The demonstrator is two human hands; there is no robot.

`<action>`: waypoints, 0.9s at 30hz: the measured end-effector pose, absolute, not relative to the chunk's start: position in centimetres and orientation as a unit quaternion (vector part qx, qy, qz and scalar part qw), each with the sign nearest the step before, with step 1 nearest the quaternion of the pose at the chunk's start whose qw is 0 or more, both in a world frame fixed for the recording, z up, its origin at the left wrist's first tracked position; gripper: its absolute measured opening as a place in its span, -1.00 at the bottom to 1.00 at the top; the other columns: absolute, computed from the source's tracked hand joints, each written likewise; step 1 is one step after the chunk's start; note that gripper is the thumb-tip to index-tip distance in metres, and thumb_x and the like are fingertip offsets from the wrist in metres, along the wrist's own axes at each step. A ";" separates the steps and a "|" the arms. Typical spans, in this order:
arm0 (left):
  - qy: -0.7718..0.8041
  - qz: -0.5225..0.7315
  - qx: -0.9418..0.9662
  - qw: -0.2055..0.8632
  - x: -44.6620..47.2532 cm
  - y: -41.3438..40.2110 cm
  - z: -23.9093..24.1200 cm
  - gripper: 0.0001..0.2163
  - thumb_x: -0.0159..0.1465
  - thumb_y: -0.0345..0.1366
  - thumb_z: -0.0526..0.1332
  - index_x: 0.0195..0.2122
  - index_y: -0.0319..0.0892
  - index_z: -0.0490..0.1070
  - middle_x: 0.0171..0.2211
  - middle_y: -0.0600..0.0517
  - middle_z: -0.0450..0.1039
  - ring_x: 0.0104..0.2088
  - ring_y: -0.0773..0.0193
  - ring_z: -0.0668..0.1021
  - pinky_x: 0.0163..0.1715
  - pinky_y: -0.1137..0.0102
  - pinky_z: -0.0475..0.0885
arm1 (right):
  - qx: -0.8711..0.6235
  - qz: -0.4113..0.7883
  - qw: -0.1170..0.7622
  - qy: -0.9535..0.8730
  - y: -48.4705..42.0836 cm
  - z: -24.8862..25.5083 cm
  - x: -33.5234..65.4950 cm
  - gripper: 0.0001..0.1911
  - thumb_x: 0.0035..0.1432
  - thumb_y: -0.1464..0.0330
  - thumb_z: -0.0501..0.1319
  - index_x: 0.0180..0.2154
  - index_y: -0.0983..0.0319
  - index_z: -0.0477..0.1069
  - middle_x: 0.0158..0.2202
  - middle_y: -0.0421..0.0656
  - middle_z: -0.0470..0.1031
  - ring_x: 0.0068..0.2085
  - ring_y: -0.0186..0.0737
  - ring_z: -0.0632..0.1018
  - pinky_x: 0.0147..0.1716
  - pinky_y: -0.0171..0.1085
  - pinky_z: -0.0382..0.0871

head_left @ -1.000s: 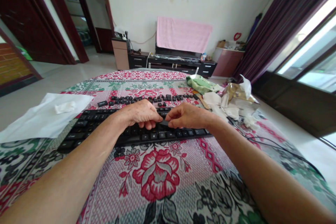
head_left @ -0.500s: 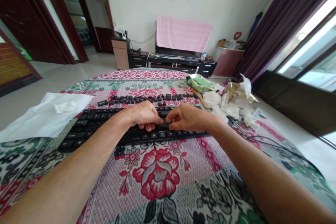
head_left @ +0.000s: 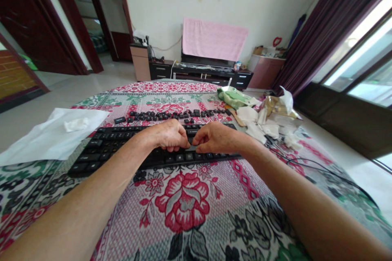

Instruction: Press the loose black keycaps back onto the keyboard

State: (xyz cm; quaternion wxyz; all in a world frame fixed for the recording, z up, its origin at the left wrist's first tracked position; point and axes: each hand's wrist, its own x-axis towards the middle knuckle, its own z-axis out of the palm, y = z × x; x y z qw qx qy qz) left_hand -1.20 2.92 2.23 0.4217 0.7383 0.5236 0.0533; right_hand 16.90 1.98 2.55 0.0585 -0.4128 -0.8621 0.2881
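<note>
Our left hand (head_left: pixel 175 135) and right hand (head_left: pixel 211 138) are flanking a mid-frame keyboard key (head_left: pixel 192 148), fingers narrow, probably for precision. Whether we are gripping it is unclear.

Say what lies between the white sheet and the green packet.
Loose black keycaps, strung out in a rough row beyond the keyboard; the head view shows them.

The long black keyboard (head_left: pixel 102 143) and small black keycaps (head_left: pixel 196 113) look smooth plastic; the red-flowered grey tablecloth (head_left: pixel 186 200) is textured cloth, the broad white sheet (head_left: pixel 39 138) matt.
</note>
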 end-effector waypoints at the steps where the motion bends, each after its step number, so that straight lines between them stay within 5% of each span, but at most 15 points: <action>1: 0.523 0.052 0.738 0.422 -1.2 2.9 2.2 -0.86 -0.11 -0.21 0.18 -0.60 -0.19 0.37 -0.71 0.12 0.29 -0.74 0.46 0.30 -0.74 0.54 0.09 | -0.413 0.291 0.061 -0.861 2.0 2.6 16.9 -0.76 -0.14 0.36 0.17 -0.34 0.25 0.47 -0.54 -0.24 0.43 -0.55 -0.44 0.33 -0.59 -0.41 0.14; 18: 0.492 0.035 0.758 0.427 -1.1 2.8 2.1 -0.86 -0.09 -0.24 0.14 -0.63 -0.20 0.39 -0.74 0.13 0.25 -0.76 0.48 0.24 -0.73 0.52 0.04 | -0.386 0.314 0.057 -0.866 2.0 2.9 16.9 -0.78 -0.07 0.41 0.08 -0.40 0.24 0.47 -0.63 -0.29 0.29 -0.60 -0.46 0.21 -0.61 -0.41 0.07; 27: 0.498 0.039 0.759 0.419 -0.9 2.8 2.1 -0.87 -0.08 -0.25 0.14 -0.64 -0.19 0.37 -0.76 0.15 0.23 -0.75 0.47 0.24 -0.73 0.52 0.07 | -0.378 0.294 0.060 -0.876 2.6 2.3 16.9 -0.76 -0.06 0.39 0.08 -0.37 0.24 0.49 -0.55 -0.25 0.38 -0.54 -0.43 0.29 -0.55 -0.39 0.13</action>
